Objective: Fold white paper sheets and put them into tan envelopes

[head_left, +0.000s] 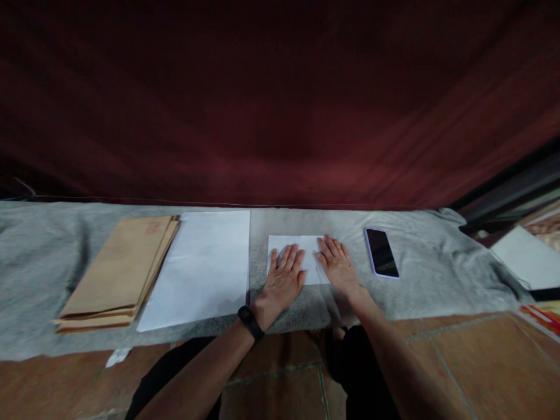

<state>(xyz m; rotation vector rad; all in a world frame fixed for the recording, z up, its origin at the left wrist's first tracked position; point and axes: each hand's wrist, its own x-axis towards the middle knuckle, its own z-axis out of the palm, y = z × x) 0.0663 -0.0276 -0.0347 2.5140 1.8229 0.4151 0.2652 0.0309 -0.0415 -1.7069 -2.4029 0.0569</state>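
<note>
A small folded white paper (306, 248) lies on the grey cloth (420, 286) in front of me. My left hand (283, 280) rests flat on its left part, fingers stretched out, a black band on the wrist. My right hand (338, 265) lies flat on its right part, fingers spread. Neither hand grips anything.
A stack of white sheets (201, 268) lies left of the folded paper, and a pile of brown envelopes (120, 271) further left. A dark phone (381, 252) lies face up on the right. A dark red curtain (280, 105) hangs behind. Tiled floor (472, 361) lies below.
</note>
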